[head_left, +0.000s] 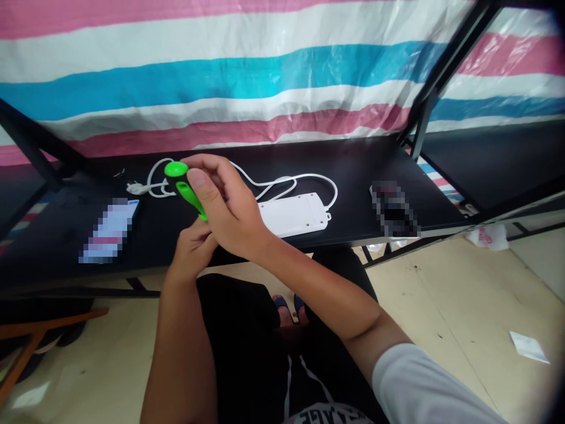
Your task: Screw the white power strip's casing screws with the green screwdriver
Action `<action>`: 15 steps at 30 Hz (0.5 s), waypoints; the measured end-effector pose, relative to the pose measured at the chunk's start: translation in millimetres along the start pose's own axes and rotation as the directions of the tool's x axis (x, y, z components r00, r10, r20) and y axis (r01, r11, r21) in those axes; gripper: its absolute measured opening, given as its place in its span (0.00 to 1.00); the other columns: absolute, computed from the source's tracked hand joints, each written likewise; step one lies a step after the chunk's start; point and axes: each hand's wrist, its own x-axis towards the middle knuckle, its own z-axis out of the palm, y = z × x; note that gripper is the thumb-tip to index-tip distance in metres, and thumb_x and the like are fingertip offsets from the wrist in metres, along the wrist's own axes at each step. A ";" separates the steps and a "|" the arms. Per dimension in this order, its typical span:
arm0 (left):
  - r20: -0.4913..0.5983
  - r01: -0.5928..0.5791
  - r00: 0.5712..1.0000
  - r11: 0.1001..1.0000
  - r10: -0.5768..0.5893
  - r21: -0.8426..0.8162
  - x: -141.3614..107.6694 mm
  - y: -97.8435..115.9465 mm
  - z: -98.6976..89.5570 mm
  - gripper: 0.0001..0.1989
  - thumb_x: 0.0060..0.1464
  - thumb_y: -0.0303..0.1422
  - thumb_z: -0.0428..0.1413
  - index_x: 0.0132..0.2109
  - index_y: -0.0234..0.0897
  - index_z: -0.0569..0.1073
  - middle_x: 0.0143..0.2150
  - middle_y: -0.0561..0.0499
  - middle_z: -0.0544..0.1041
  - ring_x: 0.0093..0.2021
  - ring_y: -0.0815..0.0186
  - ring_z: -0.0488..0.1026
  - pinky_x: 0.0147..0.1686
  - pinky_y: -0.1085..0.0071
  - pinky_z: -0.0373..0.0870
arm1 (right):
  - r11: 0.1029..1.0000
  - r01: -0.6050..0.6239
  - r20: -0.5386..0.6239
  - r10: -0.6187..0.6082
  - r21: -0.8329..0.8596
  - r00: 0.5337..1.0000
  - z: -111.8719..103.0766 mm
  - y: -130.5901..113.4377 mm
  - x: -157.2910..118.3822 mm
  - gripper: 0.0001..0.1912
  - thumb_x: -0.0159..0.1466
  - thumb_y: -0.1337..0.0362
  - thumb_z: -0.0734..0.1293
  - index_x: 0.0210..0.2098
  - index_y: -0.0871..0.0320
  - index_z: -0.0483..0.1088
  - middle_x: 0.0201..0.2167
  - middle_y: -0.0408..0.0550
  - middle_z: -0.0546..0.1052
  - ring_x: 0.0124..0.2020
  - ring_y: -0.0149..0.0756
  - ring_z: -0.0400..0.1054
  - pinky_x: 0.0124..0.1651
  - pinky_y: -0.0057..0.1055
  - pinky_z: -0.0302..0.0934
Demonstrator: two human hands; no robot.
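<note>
A screwdriver with a green-and-black handle (190, 199) is tilted above the desk, its rounded green end up. My right hand (236, 215) is closed around this handle, thumb along its side. Just below, my left hand (194, 250) is closed at the handle's lower end. Its fingertips are partly covered by my right hand, so what they pinch is hidden, as is the screwdriver's tip. Behind my right wrist lies a white power strip (295, 215), its flat side with small screws facing up. The strip's white cord (304, 175) loops behind my hands to a plug (138, 188).
The black desk (353, 159) carries a phone (110, 229) on the left and a dark, blurred-out device (392, 209) on the right. A striped plastic sheet (220, 76) hangs behind, between dark metal posts. Some paper (528, 346) lies on the floor.
</note>
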 end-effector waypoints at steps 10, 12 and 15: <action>-0.018 0.004 1.000 0.982 -0.007 -0.188 -5.0 18.8 2.1 0.13 0.65 0.46 0.67 0.37 0.44 0.88 0.48 0.47 0.91 0.57 0.47 0.88 0.68 0.43 0.81 | 0.571 0.010 -0.151 -0.233 -0.821 0.961 -73.1 -49.8 -83.1 0.14 0.78 0.55 0.66 0.59 0.50 0.74 0.57 0.54 0.84 0.60 0.46 0.79 0.67 0.49 0.73; -0.005 0.005 1.000 0.981 -0.006 -0.196 -5.3 19.3 2.5 0.13 0.64 0.45 0.68 0.35 0.44 0.88 0.48 0.46 0.91 0.57 0.47 0.88 0.68 0.41 0.81 | 0.236 -0.161 -0.247 -0.402 -0.958 0.882 -110.6 -65.3 -128.1 0.17 0.75 0.54 0.69 0.60 0.52 0.74 0.55 0.57 0.83 0.59 0.52 0.79 0.65 0.56 0.73; 0.001 0.001 1.000 0.981 -0.001 -0.194 -4.8 18.6 2.3 0.12 0.64 0.45 0.68 0.37 0.44 0.89 0.47 0.46 0.91 0.57 0.47 0.88 0.68 0.41 0.81 | -0.141 -0.451 -0.291 -0.590 -0.881 0.753 -172.7 -82.1 -186.8 0.42 0.67 0.43 0.76 0.69 0.64 0.69 0.60 0.71 0.79 0.65 0.65 0.75 0.69 0.65 0.69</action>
